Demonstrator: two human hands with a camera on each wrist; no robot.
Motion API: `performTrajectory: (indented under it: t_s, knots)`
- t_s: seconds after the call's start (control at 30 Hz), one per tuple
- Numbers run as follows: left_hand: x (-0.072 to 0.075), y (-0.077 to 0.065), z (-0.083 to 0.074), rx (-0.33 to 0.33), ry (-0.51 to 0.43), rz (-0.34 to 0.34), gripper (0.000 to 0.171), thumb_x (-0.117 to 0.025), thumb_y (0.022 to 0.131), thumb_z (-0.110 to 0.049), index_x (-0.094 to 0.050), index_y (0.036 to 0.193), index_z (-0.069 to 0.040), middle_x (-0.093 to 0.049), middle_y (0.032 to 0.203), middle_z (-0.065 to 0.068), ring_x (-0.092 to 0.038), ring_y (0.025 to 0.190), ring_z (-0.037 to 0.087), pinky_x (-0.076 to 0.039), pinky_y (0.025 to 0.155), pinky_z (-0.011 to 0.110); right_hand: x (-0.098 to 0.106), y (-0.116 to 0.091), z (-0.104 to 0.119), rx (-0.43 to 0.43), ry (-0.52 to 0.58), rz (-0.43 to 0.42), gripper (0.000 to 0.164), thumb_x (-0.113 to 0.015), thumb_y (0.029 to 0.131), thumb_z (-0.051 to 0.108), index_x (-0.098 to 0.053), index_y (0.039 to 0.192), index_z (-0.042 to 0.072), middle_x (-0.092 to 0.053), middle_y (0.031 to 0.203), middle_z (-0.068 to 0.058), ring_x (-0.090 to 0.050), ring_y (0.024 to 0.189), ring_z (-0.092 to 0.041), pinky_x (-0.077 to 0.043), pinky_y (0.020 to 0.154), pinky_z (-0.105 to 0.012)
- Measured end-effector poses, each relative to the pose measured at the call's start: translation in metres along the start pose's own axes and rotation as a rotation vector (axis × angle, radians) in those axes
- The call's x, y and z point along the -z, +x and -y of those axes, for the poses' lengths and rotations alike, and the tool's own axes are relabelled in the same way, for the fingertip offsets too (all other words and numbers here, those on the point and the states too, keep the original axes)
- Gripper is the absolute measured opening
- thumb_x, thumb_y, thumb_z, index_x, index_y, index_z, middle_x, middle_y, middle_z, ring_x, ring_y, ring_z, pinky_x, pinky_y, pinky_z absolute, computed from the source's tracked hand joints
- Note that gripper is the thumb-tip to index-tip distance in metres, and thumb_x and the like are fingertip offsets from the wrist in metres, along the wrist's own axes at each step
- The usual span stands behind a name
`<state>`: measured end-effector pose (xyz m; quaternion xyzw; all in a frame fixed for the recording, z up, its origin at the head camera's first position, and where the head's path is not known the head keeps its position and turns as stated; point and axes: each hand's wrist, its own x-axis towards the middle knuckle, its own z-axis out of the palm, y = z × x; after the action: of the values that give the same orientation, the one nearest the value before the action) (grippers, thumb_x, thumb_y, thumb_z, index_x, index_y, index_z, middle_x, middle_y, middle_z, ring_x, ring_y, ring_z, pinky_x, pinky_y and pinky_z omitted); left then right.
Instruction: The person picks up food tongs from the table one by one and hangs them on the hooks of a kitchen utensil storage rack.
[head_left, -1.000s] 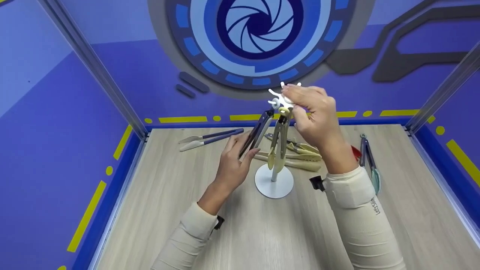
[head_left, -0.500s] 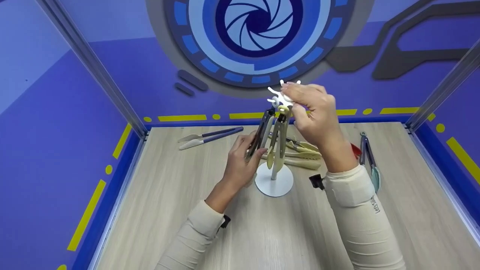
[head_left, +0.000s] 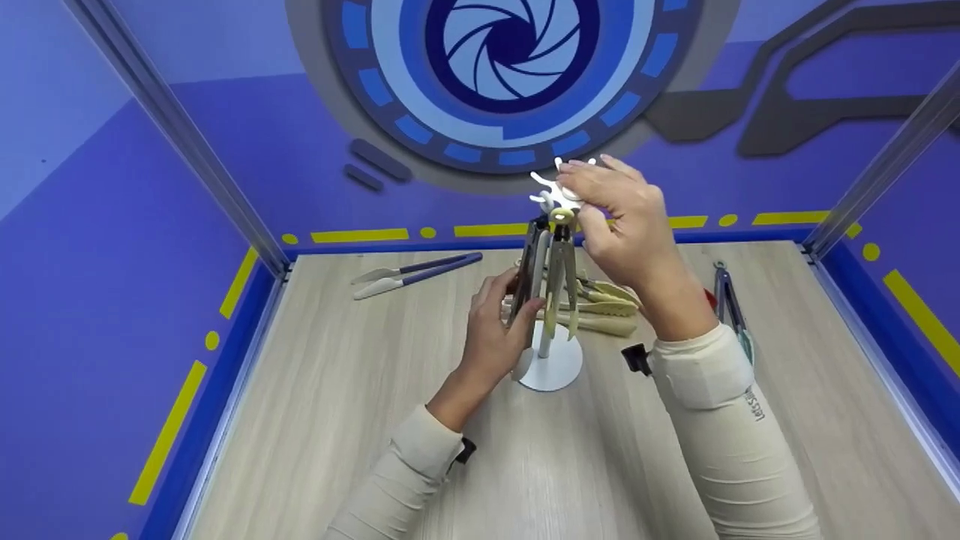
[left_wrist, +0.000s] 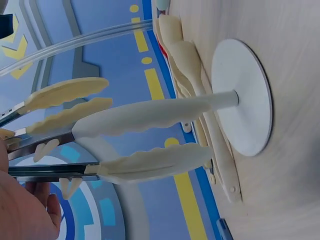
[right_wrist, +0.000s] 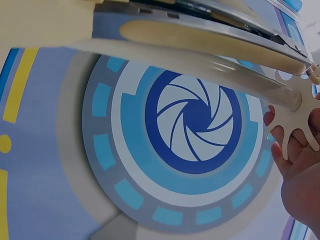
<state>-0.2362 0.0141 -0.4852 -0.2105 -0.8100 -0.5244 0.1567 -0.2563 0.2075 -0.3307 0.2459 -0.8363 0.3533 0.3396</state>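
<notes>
My left hand (head_left: 499, 330) grips a pair of dark-handled tongs (head_left: 527, 262) between thumb and fingers. Its pale scalloped tips (left_wrist: 155, 165) show in the left wrist view. The tongs' ring is at a hook of the white hook stand (head_left: 551, 379), and they hang nearly upright. A second pair, cream-tipped tongs (head_left: 559, 289), hangs from a neighbouring hook by its yellow ring. Up at the stand's top, my right hand (head_left: 626, 221) holds the white hook crown (head_left: 556, 191), with several hooks sticking out past the fingers. The fingers covering it hide part of the crown.
Behind the stand lie several cream utensils (head_left: 604, 319) on the wooden table (head_left: 315, 420). Grey-blue tongs (head_left: 420, 274) rest at the back left. Teal-tipped tongs (head_left: 727, 300) lie at the right, beside a red item. Blue panels wall the table at its back and sides.
My left hand has moved right, bringing the dark-handled tongs more upright and closer to the pole. The cream-tipped tongs have shifted slightly right. My right hand stays at the stand's top.
</notes>
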Motion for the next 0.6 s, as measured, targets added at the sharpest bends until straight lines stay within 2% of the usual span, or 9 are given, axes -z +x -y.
performTrajectory:
  t_s: [0.13,0.27,0.37,0.5,0.6]
  knots:
    - [0.002,0.0,-0.004,0.004,-0.002,0.004,0.049,-0.07,0.104,-0.034,-0.059,0.146,-0.013,-0.067,0.126,0.007,-0.068,0.119,0.021,-0.047,0.103,0.046,0.007,0.002,0.005,-0.057,-0.003,0.099,0.047,-0.049,0.095,0.007,-0.077,0.131,0.013,-0.076,0.135,-0.007,-0.07,0.133,-0.028,-0.037,0.13,-0.045]
    - [0.005,0.003,-0.005,0.02,-0.06,0.026,0.048,-0.071,0.104,-0.031,-0.059,0.146,-0.012,-0.067,0.127,0.009,-0.068,0.12,0.022,-0.052,0.108,0.044,0.014,0.003,0.012,-0.103,-0.064,0.163,0.046,-0.052,0.097,0.008,-0.074,0.136,0.015,-0.074,0.14,-0.004,-0.065,0.14,-0.027,-0.035,0.131,-0.046]
    - [0.008,0.006,-0.006,0.039,-0.096,0.05,0.048,-0.071,0.104,-0.029,-0.058,0.147,-0.012,-0.066,0.13,0.009,-0.067,0.121,0.022,-0.056,0.107,0.044,0.016,0.004,0.017,-0.106,-0.126,0.162,0.042,-0.055,0.099,0.01,-0.075,0.135,0.012,-0.075,0.139,-0.006,-0.064,0.141,-0.03,-0.037,0.128,-0.05]
    - [0.011,0.008,-0.007,0.06,-0.109,0.066,0.048,-0.071,0.104,-0.027,-0.058,0.147,-0.012,-0.066,0.132,0.01,-0.067,0.123,0.023,-0.055,0.109,0.047,0.018,0.008,0.028,-0.114,-0.201,0.124,0.033,-0.06,0.1,0.015,-0.079,0.125,0.005,-0.078,0.132,-0.012,-0.067,0.135,-0.035,-0.045,0.118,-0.054]
    - [0.013,0.008,-0.007,0.065,-0.12,0.072,0.048,-0.07,0.104,-0.026,-0.058,0.148,-0.012,-0.065,0.133,0.011,-0.066,0.124,0.024,-0.054,0.11,0.05,0.019,0.013,0.037,-0.165,-0.264,0.118,0.032,-0.064,0.101,0.021,-0.08,0.121,0.003,-0.079,0.129,-0.014,-0.067,0.129,-0.036,-0.049,0.11,-0.056]
